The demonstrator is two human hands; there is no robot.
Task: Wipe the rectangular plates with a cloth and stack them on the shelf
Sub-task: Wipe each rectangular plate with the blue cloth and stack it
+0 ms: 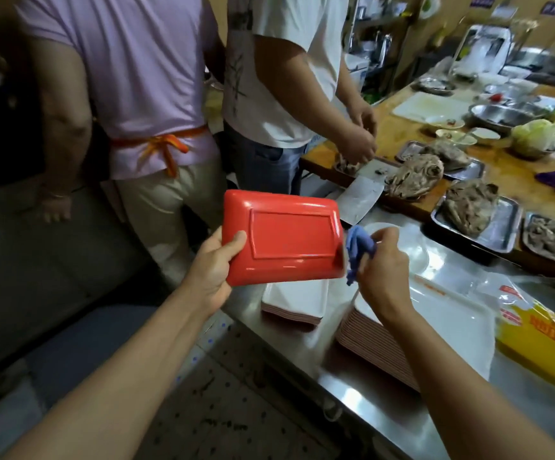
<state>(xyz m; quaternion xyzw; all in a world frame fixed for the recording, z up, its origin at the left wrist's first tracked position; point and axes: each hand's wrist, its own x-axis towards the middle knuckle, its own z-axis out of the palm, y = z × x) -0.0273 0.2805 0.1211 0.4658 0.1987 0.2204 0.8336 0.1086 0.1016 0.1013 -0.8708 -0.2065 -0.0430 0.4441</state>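
Head view: left hand (214,267) holds a red rectangular plate (282,237) underside-up by its left edge, thumb curled over the rim, above the steel table (362,390). Right hand (384,260), its grip closed around a bunched blue cloth (357,250), meets the plate's right edge. Two plate stacks (296,303) sit below.

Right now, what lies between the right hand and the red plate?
In the head view, only the blue cloth: the right hand grips it against the right edge of the red plate, which the left hand holds.
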